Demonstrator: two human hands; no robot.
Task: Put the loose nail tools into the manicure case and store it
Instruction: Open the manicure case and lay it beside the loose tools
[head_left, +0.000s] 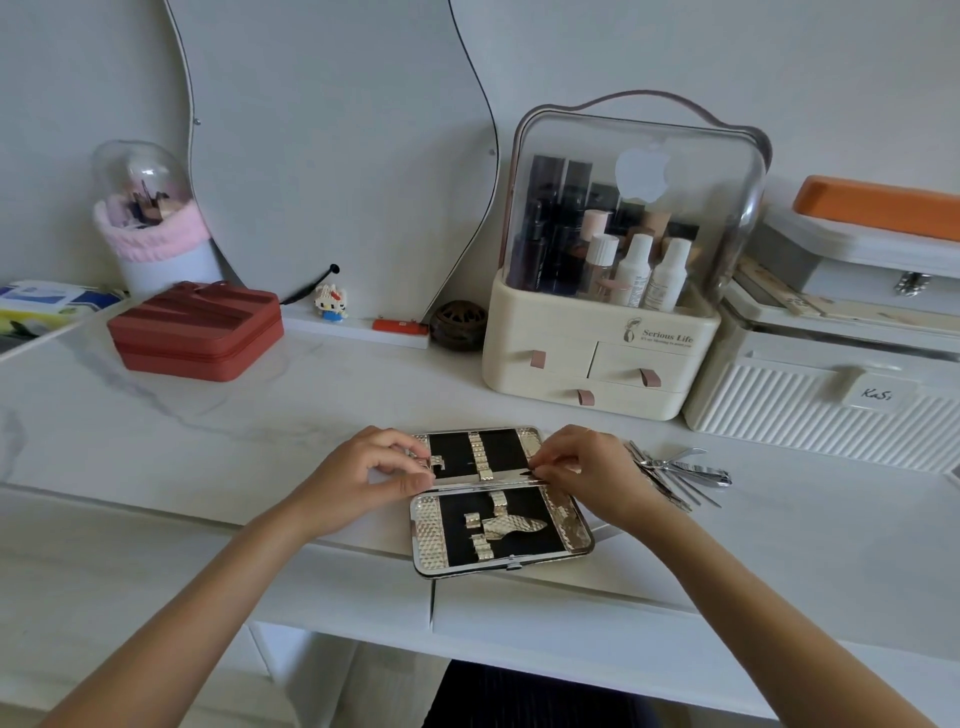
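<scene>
The manicure case (566, 525) lies open on the white desk near the front edge, black inside with silver textured loops and borders. My left hand (363, 475) grips the left end of the case at its hinge. My right hand (587, 467) pinches a thin dark-tipped nail tool (530, 472) at the hinge, over the right side of the upper half. A pile of loose steel nail tools (675, 475), with clippers and thin files, lies just right of the case.
A cream cosmetics organiser (597, 358) with drawers stands behind the case. A white ribbed box (821, 410) sits at the right. A red zipped case (197, 332), a brush holder (156, 234) and a mirror stand at the back left.
</scene>
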